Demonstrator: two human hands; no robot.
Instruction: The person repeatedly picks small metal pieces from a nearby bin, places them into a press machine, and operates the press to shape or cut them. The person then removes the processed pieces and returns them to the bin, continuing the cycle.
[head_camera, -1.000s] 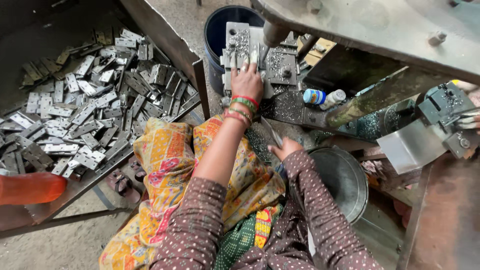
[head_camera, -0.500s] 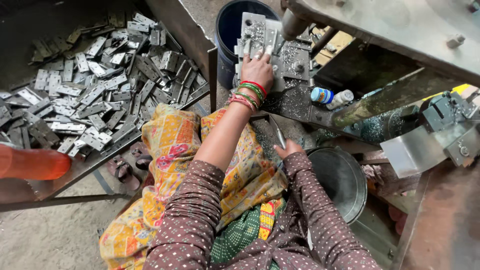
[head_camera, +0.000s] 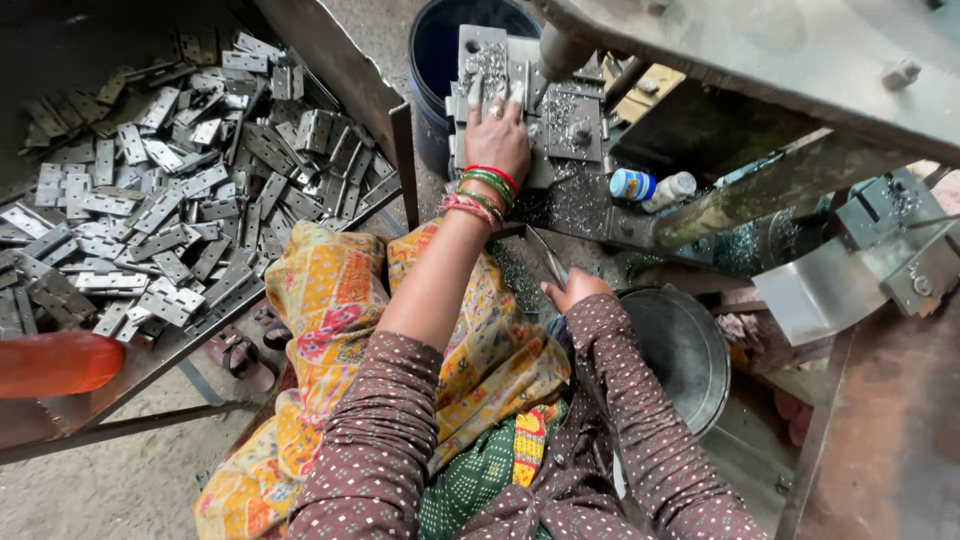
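Left hand pressing a metal plate on the machine bed

Since the earlier frame, the left hand (head_camera: 497, 135) has slid slightly higher on the metal plate (head_camera: 482, 62), fingers spread flat, gripping nothing. The right hand (head_camera: 572, 291) rests loosely curled below the plate, beside the steel bowl (head_camera: 690, 350). Loose hinges (head_camera: 170, 200) lie far left of the plate.

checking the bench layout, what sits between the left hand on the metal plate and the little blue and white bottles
In the head view, between the left hand and the bottles lies a grey metal block strewn with metal shavings.
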